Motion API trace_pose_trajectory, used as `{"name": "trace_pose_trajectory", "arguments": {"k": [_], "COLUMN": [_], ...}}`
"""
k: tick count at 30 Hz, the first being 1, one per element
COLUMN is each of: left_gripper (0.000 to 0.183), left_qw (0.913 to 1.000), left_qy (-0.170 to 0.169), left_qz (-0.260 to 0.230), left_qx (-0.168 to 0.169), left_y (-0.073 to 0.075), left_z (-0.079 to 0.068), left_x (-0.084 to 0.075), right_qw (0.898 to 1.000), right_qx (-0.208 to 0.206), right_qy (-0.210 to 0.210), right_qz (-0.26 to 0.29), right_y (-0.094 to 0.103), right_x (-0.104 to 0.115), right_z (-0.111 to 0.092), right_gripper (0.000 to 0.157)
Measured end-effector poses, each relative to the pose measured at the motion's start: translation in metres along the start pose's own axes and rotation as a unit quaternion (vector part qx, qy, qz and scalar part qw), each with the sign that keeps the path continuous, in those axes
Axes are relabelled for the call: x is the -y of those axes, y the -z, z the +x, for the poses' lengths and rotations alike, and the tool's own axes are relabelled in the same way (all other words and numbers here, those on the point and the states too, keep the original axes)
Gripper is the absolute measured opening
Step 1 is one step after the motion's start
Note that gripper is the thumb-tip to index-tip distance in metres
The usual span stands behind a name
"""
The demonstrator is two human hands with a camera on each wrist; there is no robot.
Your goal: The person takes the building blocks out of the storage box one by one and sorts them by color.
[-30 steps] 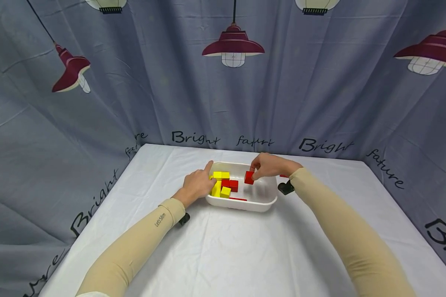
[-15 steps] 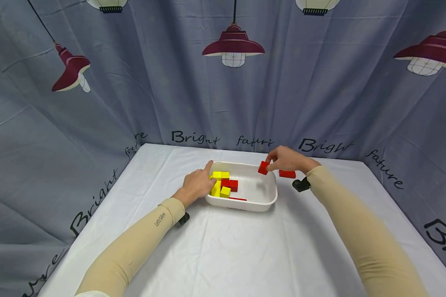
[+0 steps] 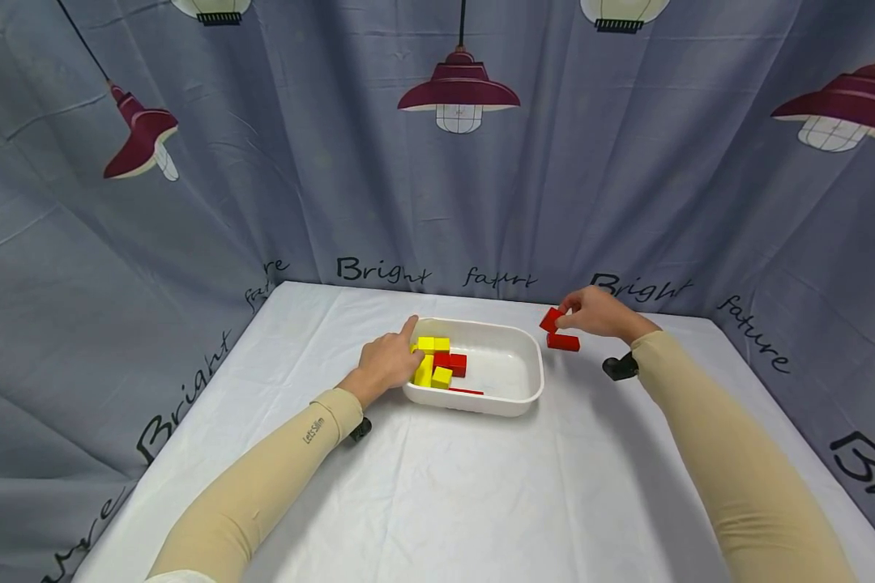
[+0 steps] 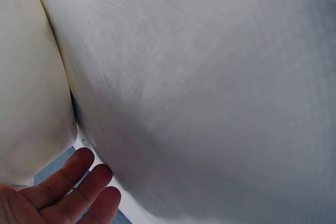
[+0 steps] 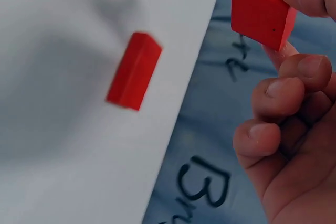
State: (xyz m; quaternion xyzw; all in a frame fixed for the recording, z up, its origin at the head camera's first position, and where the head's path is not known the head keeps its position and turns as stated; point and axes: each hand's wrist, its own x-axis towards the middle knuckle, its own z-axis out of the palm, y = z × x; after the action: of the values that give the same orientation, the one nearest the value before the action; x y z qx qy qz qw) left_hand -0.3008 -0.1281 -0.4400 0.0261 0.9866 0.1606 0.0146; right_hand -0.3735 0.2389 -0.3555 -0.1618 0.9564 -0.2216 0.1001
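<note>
Cube [image 3: 550, 320] is out of the tray [image 3: 496, 407]. A second ago it was over the tray's right part, half a second ago by the far right rim; now it is past that rim, to the tray's right. Right hand [image 3: 596, 312] carried it over, pinching it between thumb and finger; the other fingers bend under and hold nothing. Cube looks off the table [image 3: 474, 486], tilted, just beyond the red block [image 3: 563, 342] in the head view. Whether the two touch: hard to tell there; right wrist view shows them apart, block lying on the table. Block was largely hidden behind the right hand a second ago, now fully in sight.

Left hand [image 3: 388, 360] hasn't moved: at the tray's left rim, index stretched out straight, fingers loose in the left wrist view, no firm hold on the wall showing. Probably steadying the tray.

Tray contents unchanged over the last second apart from the cube: yellow blocks [image 3: 441, 378] bunched at the left end, two red pieces [image 3: 458, 365] among them, a red strip [image 3: 467, 392] mostly hidden by the near wall.

Meaning, as judged: cube's removal done, placing not yet, since the pinch holds. Red seems to be gathering on the right, with some red left inside.
</note>
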Motion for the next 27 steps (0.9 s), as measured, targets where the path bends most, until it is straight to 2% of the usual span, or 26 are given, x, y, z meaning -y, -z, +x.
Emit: {"name": "trace_pose_trajectory", "arguments": {"k": [8, 18, 27], "left_gripper": [0.070, 0.070, 0.070], "left_qw": [1.0000, 1.0000, 1.0000], "left_qy": [-0.001, 0.001, -0.001], "left_qz": [0.000, 0.001, -0.004], "left_qx": [0.003, 0.002, 0.005], "left_y": [-0.001, 0.000, 0.002], "left_z": [-0.003, -0.002, -0.002], "left_x": [0.001, 0.001, -0.001], "right_qw": [0.999, 0.996, 0.993], "right_qx": [-0.005, -0.004, -0.017], "right_qy": [-0.038, -0.083, -0.117], "right_qz": [0.004, 0.024, 0.027], "right_y": [-0.003, -0.005, -0.012], "right_x": [-0.031, -0.055, -0.076], "right_z": [-0.005, -0.017, -0.018], "right_gripper": [0.042, 0.044, 0.050]}}
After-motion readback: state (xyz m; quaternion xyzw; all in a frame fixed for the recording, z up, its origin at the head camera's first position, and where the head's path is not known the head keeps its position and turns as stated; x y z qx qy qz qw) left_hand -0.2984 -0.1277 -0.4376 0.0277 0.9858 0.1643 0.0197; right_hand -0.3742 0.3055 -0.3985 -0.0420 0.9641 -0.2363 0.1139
